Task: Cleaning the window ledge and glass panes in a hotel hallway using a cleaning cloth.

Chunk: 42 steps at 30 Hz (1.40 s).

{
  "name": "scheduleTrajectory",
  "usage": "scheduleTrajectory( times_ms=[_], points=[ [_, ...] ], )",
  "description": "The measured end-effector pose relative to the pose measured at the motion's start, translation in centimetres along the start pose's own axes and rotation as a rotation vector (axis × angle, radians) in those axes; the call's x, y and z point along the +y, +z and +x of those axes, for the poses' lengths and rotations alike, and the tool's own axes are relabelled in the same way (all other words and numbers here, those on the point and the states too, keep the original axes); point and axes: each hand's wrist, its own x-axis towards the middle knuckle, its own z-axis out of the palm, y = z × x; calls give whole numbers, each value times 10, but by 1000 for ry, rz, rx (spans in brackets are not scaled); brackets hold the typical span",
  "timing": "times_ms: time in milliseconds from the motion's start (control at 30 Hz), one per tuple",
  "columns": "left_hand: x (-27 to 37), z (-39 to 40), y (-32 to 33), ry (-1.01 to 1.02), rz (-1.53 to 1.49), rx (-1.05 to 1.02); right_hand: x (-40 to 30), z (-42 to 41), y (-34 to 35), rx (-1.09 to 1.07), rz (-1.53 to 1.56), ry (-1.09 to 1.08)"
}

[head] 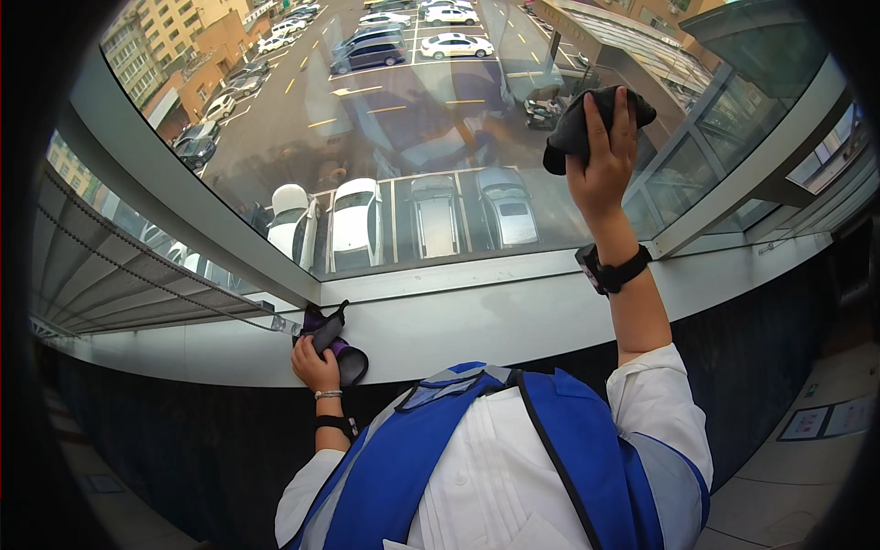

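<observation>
My right hand is raised at the upper right, fingers spread over a dark grey cloth that lies against the window pane. Low on the left, my left hand rests on a black and purple fabric item, whose exact kind I cannot tell. That item lies on the white window sill, by the lower left corner of the window frame. Both wrists wear black straps.
A beaded blind chain runs on the left to a clear holder near my left hand. A pale window frame slants up on the left, with a pleated blind beyond it. Parked cars show outside, below the glass.
</observation>
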Motion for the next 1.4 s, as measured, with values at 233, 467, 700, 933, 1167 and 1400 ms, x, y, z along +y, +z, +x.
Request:
scheduleTrajectory(
  times_ms=[233, 467, 700, 933, 1167, 1400],
  points=[
    [-4, 0, 7, 5, -13, 3, -91, -20, 52, -89, -14, -103],
    [-3, 3, 6, -5, -18, -5, -107, -141, 82, -472, 105, -733],
    [-4, 2, 6, -6, -22, -3, -69, -94, 49, -371, 46, -582],
    [-8, 1, 5, -9, -32, -5, -46, 13, 27, 40, 13, -13],
    [-11, 0, 9, -8, -21, 1, -95, -9, 54, -79, 10, -63],
    [-13, 5, 5, -5, -21, -8, -108, -103, 75, -421, 63, -693]
  ],
)
